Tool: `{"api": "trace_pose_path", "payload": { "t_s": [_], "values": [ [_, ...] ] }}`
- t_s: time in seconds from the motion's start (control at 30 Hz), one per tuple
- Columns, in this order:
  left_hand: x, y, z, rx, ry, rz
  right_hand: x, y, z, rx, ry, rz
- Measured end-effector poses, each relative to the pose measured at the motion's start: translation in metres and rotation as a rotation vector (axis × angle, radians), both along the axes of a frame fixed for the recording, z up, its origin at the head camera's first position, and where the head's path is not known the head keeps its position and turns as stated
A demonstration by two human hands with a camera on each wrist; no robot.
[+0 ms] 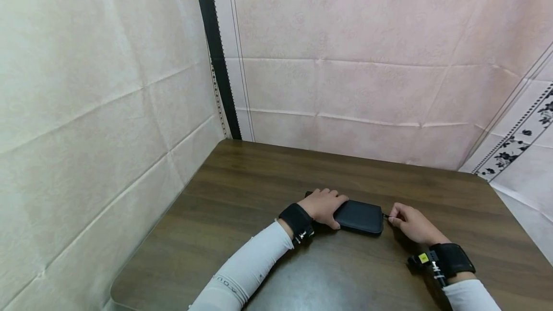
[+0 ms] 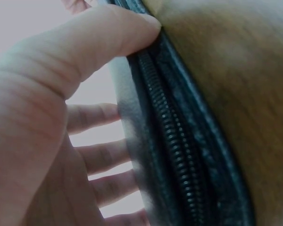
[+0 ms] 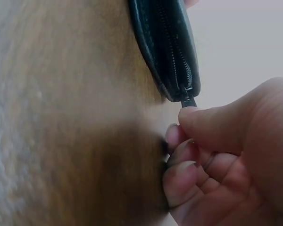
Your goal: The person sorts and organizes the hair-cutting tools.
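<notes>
A black zip wallet (image 1: 359, 217) lies on the brown wooden table. Over its left end my left hand (image 1: 324, 207) holds it, the thumb at the near edge and the other fingers across the top towards the far edge. In the left wrist view the thumb presses beside the zipper (image 2: 172, 134), whose two rows of teeth run along the wallet's side. At the wallet's right corner my right hand (image 1: 412, 223) pinches the zipper pull (image 3: 188, 100) between thumb and forefinger. The right wrist view has the zipper teeth meeting the slider at that corner.
The wooden table (image 1: 242, 181) has rounded corners and reaches back to pale cloth walls (image 1: 367, 61). A dark strip (image 1: 216, 52) runs down the left corner of the cloth. Both wrists wear black straps with small cameras.
</notes>
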State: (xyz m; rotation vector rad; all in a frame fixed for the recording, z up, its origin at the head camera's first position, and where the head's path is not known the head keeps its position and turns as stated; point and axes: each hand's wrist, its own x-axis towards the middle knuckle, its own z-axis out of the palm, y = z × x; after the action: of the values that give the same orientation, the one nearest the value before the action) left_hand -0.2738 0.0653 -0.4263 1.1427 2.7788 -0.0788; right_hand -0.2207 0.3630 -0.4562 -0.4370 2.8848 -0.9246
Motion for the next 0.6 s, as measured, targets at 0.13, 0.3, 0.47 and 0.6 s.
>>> {"api": "trace_pose_path", "payload": {
  "t_s": [0.13,0.3,0.47,0.6],
  "values": [
    [-0.0017,-0.0004,-0.0007,-0.001,0.003,-0.004,-0.0001,0.0003,-0.0002,-0.005,0.013,0.01],
    [-0.0028,-0.001,-0.0013,-0.002,-0.003,-0.011,0.0002,0.0006,-0.0007,-0.014,0.027,0.02],
    [-0.0029,-0.0012,-0.0012,-0.001,-0.01,-0.014,0.0003,0.0005,-0.0008,-0.019,0.036,0.026],
    [-0.0026,-0.0009,-0.0009,0.001,-0.017,-0.014,0.0007,-0.0002,-0.0002,-0.016,0.035,0.024]
  ]
}}
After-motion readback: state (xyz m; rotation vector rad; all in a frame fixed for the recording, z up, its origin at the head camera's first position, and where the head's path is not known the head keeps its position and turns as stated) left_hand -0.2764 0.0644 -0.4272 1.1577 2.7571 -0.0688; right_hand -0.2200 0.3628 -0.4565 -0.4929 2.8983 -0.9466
